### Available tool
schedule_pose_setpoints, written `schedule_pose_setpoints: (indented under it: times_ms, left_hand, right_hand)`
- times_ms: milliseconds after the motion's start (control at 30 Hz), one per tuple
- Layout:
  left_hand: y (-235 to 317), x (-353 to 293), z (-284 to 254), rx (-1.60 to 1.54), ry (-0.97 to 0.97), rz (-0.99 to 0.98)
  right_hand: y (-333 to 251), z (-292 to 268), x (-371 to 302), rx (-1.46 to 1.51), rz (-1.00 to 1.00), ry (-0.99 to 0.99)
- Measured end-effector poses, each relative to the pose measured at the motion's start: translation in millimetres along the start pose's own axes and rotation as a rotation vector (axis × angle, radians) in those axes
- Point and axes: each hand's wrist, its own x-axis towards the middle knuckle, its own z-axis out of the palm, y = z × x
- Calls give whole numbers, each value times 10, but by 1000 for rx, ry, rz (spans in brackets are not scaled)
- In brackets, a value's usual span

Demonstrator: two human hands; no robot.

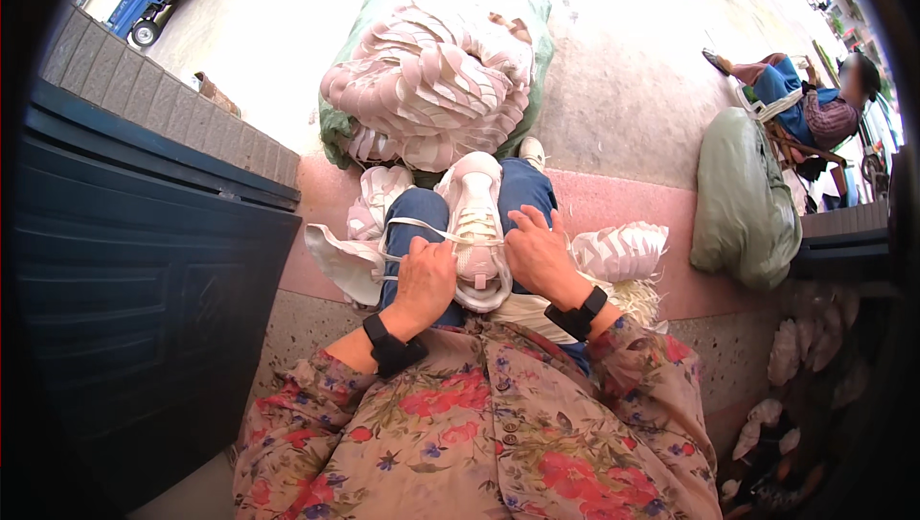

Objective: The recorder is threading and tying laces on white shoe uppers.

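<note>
Across my lap, between my knees, lies a white and pale pink shoe upper, its toe pointing away from me. A white shoelace is threaded through its eyelets, and loose lengths trail over my left thigh. At the left side of the upper, my left hand is closed with the lace pinched at its fingertips. My right hand is on the other side, thumb and finger closed on the lace near the eyelets, the other fingers loosely raised. The lace stretches across the upper between both hands.
Ahead of my feet stands a green sack with a heap of stacked white uppers. More uppers lie by my right leg. A blue metal door borders the left. Another stuffed sack and a seated person are at right.
</note>
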Motion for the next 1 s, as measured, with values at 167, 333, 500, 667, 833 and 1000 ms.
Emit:
schedule_pose_setpoints:
  times_ms: [167,333,500,667,833,1000]
  left_hand:
    - [-74,15,63,-134,41,6]
    - [-170,20,73,-247,43,-3]
    - [-143,4,53,-250,41,-12]
    - [-123,63,-51,-187,192,52]
    - [-197,279,-160,-70,287,138]
    - [-301,308,-116,34,39,287]
  right_hand:
    - [-55,6,47,58,-93,-37]
    - [-59,-31,46,76,-51,115]
    - [-110,61,-76,24,-19,197]
    - [-128,-11,-126,56,-21,145]
    - [75,98,-141,223,3,108]
    - [138,110,-128,358,21,74]
